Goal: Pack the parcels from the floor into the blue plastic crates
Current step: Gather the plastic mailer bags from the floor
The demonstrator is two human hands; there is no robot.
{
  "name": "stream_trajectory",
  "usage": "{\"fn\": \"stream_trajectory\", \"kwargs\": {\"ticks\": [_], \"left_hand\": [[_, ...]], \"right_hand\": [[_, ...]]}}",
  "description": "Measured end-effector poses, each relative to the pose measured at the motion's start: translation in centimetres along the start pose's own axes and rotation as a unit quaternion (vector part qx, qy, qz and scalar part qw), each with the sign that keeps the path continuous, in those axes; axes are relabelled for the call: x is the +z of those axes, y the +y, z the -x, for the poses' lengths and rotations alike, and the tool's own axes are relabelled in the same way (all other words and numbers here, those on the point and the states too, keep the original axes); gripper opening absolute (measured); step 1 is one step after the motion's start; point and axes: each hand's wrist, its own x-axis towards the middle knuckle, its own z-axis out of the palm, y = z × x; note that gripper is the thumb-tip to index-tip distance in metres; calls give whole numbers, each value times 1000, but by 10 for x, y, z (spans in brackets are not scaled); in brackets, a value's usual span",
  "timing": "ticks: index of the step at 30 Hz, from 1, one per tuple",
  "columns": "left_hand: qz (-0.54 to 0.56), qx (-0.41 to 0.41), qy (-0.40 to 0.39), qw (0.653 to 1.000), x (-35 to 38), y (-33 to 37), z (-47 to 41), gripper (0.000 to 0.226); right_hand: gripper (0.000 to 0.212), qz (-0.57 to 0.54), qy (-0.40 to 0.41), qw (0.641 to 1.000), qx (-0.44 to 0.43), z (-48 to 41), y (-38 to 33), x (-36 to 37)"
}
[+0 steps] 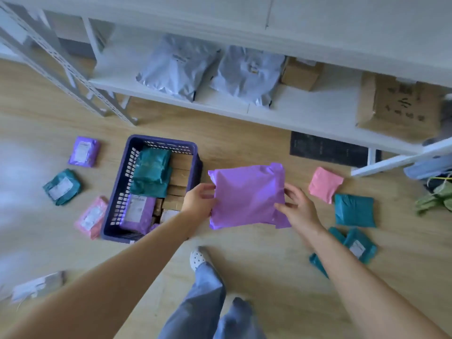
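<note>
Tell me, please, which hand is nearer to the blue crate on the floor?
The left. The left hand grips the purple parcel's left edge right beside the blue crate's near-right corner; the right hand holds the parcel's opposite edge, a parcel's width farther away.

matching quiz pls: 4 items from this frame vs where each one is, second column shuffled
Items:
1. purple parcel
2. pink parcel
3. grey bags
4. brown boxes

Places:
A. on the shelf
B. inside the crate
C. held between left hand and right hand
D. on the floor right of the hands

Pairs: 1-C, 2-D, 3-A, 4-B
</note>
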Motion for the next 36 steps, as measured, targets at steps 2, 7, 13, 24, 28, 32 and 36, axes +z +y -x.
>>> {"fn": "stream_trajectory", "kwargs": {"ticks": [2, 7, 13, 24, 28, 32, 36], "left_hand": [[19, -11, 29, 999, -34, 4, -12, 31], [72, -39, 80, 993, -106, -1, -45, 20], [148, -87, 154, 973, -162, -16, -79, 20], [324, -162, 231, 903, -193, -61, -155, 35], [349, -165, 218, 896, -198, -89, -202, 39], [368, -175, 190, 893, -194, -125, -249, 48], [370, -177, 161, 898, -187, -153, -293, 46]], "right_hand": [[54, 15, -37, 999, -2, -19, -19, 33], [53, 55, -118, 991, -1, -62, -62, 110], [50, 109, -218, 970, 15, -119, -91, 194], [60, 260, -421, 868, -39, -232, -104, 307], [64, 275, -445, 852, -23, -275, -75, 339], [62, 295, -429, 854, -9, -311, -41, 369], [63, 323, -420, 848, -16, -343, -10, 396]]}}
